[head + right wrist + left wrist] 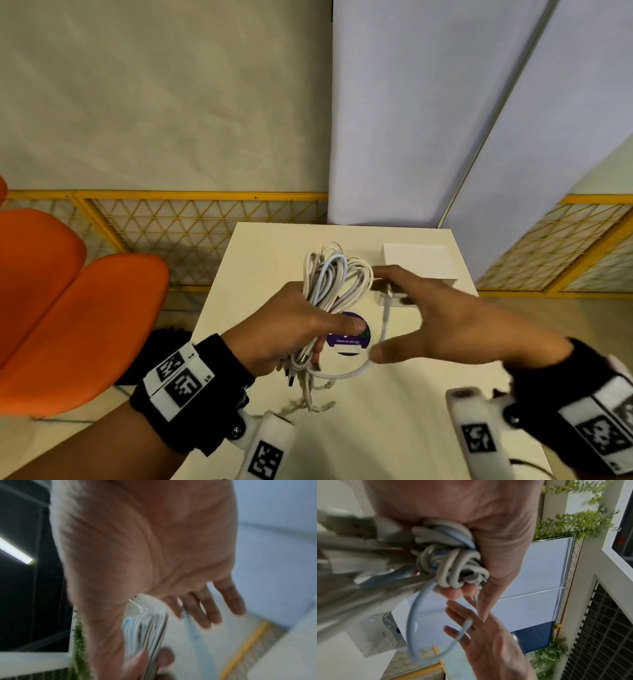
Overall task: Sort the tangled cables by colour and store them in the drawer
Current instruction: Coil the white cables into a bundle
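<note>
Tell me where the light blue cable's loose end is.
Head view, centre: the light blue cable loops from the bundle gripped by the left hand to the open right hand's fingers.

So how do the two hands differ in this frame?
The left hand is curled tight round the cable bundle; the right hand is spread, fingers straight, gripping nothing. The left grips many looped cables; at the right only one pale blue cable runs past the fingers. Both are bare, over the white table.

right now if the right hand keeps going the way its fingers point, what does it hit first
Probably the small white drawer box on the table: the right hand is open, its fingers reaching toward its front, a pale blue cable draped across them. Depth is unclear.
</note>
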`<state>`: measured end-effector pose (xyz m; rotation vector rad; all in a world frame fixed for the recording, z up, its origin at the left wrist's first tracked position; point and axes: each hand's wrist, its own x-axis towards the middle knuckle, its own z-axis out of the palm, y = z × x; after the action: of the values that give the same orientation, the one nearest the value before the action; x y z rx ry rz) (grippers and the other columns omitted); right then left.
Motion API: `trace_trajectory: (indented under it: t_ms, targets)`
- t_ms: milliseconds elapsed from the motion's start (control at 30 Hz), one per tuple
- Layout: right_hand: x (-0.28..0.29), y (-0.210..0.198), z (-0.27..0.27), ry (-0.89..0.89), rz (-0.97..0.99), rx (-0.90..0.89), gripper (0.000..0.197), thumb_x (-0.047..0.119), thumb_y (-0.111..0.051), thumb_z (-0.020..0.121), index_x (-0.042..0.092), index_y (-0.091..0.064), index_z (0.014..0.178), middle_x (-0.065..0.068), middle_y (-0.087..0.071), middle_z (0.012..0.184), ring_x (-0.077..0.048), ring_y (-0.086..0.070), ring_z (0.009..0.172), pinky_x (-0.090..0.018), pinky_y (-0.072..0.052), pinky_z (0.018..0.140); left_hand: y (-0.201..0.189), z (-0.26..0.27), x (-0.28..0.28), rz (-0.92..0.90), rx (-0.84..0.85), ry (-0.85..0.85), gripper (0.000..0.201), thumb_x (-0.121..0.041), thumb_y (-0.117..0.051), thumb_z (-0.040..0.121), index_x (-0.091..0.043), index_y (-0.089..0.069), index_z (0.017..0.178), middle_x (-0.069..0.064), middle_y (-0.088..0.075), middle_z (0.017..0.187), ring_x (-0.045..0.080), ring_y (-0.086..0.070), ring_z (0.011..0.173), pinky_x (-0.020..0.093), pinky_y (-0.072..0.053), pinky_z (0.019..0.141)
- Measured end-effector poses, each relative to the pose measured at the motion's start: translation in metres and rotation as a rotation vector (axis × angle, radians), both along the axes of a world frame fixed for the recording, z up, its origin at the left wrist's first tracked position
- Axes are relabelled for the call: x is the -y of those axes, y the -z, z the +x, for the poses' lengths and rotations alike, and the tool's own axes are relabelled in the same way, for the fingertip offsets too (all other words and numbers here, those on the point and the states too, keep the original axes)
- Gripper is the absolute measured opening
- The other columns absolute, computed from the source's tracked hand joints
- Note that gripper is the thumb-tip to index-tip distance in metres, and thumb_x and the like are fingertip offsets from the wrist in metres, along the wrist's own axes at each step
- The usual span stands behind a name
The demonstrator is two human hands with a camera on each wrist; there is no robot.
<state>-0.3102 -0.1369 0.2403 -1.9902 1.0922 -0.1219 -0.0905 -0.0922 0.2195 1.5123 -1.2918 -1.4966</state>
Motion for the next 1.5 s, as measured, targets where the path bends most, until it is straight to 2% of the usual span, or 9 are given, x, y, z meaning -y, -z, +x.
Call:
trace_trajectory:
  t_ms: [100,233,400,600,767,933,1100,1267,1500]
  targets:
    - [-0.014,0.015,0.026,0.171,-0.073,0.261,0.099,0.059,-0.085,0.062,0.047,-0.029,0.143,0.029,-0.048,0.139,0.010,-0.040,0.131,-0.026,-0.036,0.112,-0.004,-0.006,0.002,-0.036,-0.012,-0.028,0.021,-0.009,-0.081,0.074,-0.010,-0.063,0.064,0.013,-0.049,0.052,0.023,-0.046,0.044,0.030,-0.045,0.050]
    - [-0.031,0.035,0.046,0.105,0.033,0.182,0.097,0.069,-0.081,0.058,0.045,-0.034,0.140,0.024,-0.053,0.135,0.003,-0.051,0.123,-0.030,-0.045,0.106,-0.003,-0.009,0.008,-0.073,-0.144,-0.245,0.029,0.000,-0.073,0.081,-0.008,-0.061,0.056,0.011,-0.050,0.046,0.019,-0.049,0.037,0.027,-0.045,0.049]
    - [-0.031,0.062,0.061,0.047,0.206,0.281,0.017,0.033,-0.074,0.087,0.020,-0.063,0.092,0.006,-0.069,0.071,-0.010,-0.068,0.066,-0.029,-0.052,0.074,-0.006,-0.006,0.015,-0.049,-0.388,-0.341,0.022,-0.013,-0.076,0.080,-0.004,-0.060,0.066,0.007,-0.045,0.044,0.019,-0.047,0.037,0.046,-0.053,0.077]
    - [-0.018,0.043,0.035,-0.107,0.231,0.010,0.040,0.049,-0.065,0.091,0.017,-0.060,0.067,0.001,-0.056,0.053,-0.013,-0.053,0.049,-0.027,-0.045,0.055,-0.005,0.010,0.013,-0.032,-0.141,-0.255,0.026,-0.014,-0.081,0.080,-0.011,-0.061,0.063,0.011,-0.049,0.049,0.021,-0.044,0.039,0.025,-0.042,0.047]
    - [-0.007,0.022,0.016,-0.187,0.333,-0.232,0.041,0.055,-0.062,0.089,0.023,-0.053,0.066,0.001,-0.049,0.057,-0.017,-0.047,0.050,-0.029,-0.041,0.053,-0.008,0.014,0.007,0.002,0.040,-0.071,0.042,-0.022,-0.084,0.079,-0.019,-0.061,0.044,0.010,-0.052,0.046,0.021,-0.045,0.040,0.028,-0.043,0.053]
    - [0.001,-0.003,0.014,-0.257,0.289,-0.326,0.036,0.050,-0.063,0.091,0.022,-0.060,0.068,0.001,-0.042,0.054,-0.023,-0.041,0.051,-0.028,-0.036,0.050,-0.008,0.009,0.001,0.023,0.137,0.093,0.045,-0.039,-0.086,0.074,0.002,-0.069,0.084,0.012,-0.054,0.052,0.023,-0.048,0.046,0.030,-0.042,0.055]
    - [0.010,-0.020,0.014,-0.282,0.268,-0.371,0.035,0.046,-0.062,0.094,0.018,-0.066,0.073,0.006,-0.041,0.050,-0.017,-0.039,0.048,-0.022,-0.037,0.046,-0.007,0.002,-0.002,-0.003,0.232,0.145,0.049,-0.041,-0.089,0.071,0.001,-0.069,0.083,0.008,-0.055,0.050,0.019,-0.049,0.045,0.022,-0.038,0.048]
    - [0.013,-0.029,0.014,-0.288,0.225,-0.364,0.036,0.049,-0.062,0.093,0.017,-0.068,0.077,0.002,-0.044,0.052,-0.019,-0.038,0.051,-0.031,-0.036,0.055,-0.002,-0.007,-0.004,-0.027,0.282,0.252,0.053,-0.054,-0.091,0.060,-0.015,-0.076,0.093,0.012,-0.075,0.083,0.028,-0.069,0.067,0.042,-0.055,0.065]
    - [0.019,-0.036,0.016,-0.227,0.169,-0.279,0.032,0.040,-0.066,0.092,0.015,-0.071,0.072,0.004,-0.041,0.047,-0.016,-0.033,0.041,-0.025,-0.032,0.044,0.000,-0.017,-0.008,-0.063,0.416,0.239,0.047,-0.052,-0.090,0.058,-0.020,-0.072,0.088,0.001,-0.073,0.071,0.019,-0.064,0.056,0.031,-0.055,0.062]
